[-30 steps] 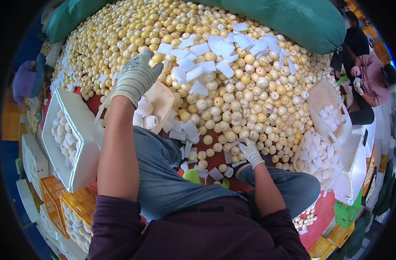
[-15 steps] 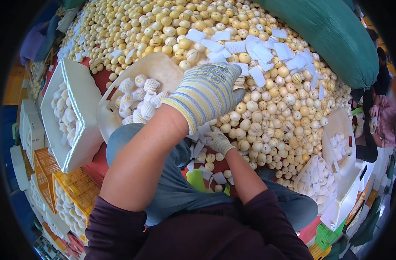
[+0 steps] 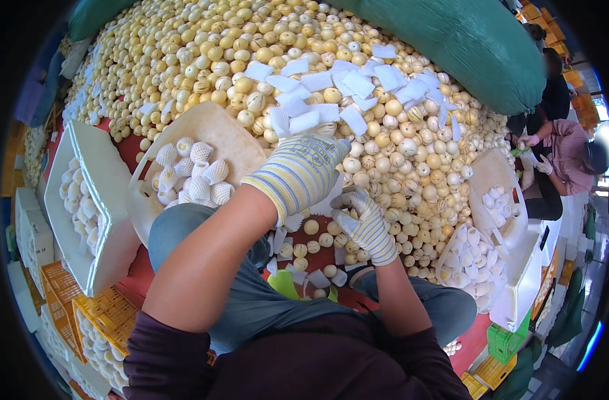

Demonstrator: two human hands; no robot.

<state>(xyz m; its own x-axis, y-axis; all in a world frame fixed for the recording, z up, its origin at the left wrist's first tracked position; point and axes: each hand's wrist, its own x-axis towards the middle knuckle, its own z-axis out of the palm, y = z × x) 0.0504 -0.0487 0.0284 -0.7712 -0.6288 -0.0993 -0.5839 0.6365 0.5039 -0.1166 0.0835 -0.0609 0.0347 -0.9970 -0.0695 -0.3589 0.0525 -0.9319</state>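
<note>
My left hand (image 3: 298, 175), in a striped knit glove, bends downward with its fingertips hidden. A white foam net sleeve (image 3: 328, 198) pokes out beneath its fingers, and it appears to grip this sleeve. Just to the right, my gloved right hand (image 3: 370, 227) curves with a gap between thumb and fingers, with nothing visible in it. Beyond both hands spreads a heap of pale yellow, dark-striped pepino melons (image 3: 411, 150). Loose flat foam sleeves (image 3: 304, 122) lie on the heap. Left of my left arm, a cream plastic basket (image 3: 234, 133) holds several melons in foam nets (image 3: 196, 175).
A white foam box (image 3: 121, 207) of wrapped fruit stands far left, above orange crates (image 3: 104, 313). At right are another cream basket (image 3: 494, 167) and a white box (image 3: 521, 283). A large green sack (image 3: 464, 53) borders the heap. A co-worker (image 3: 564, 153) sits at far right.
My left hand has drawn back from the heap, closer to me. My right hand has lifted and turned, its fingers now parted from the thumb. The view has shifted slightly.
</note>
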